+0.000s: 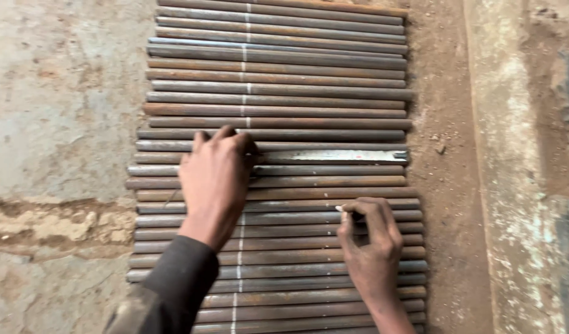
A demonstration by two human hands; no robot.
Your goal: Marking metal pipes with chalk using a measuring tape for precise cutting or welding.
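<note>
Several rusty steel rods (309,99) lie side by side on the ground, each marked with a white chalk line (246,68) running across them. My left hand (215,179) presses down on the left end of a metal ruler (334,155) that lies along one rod. My right hand (370,241) rests on the rods lower down, fingers pinched around a small piece of white chalk (340,209). A dark sleeve covers my left forearm.
Bare concrete floor (61,124) spreads to the left of the rods. Brown dirt (445,154) borders their right ends, and a raised worn concrete ledge (519,173) runs along the far right.
</note>
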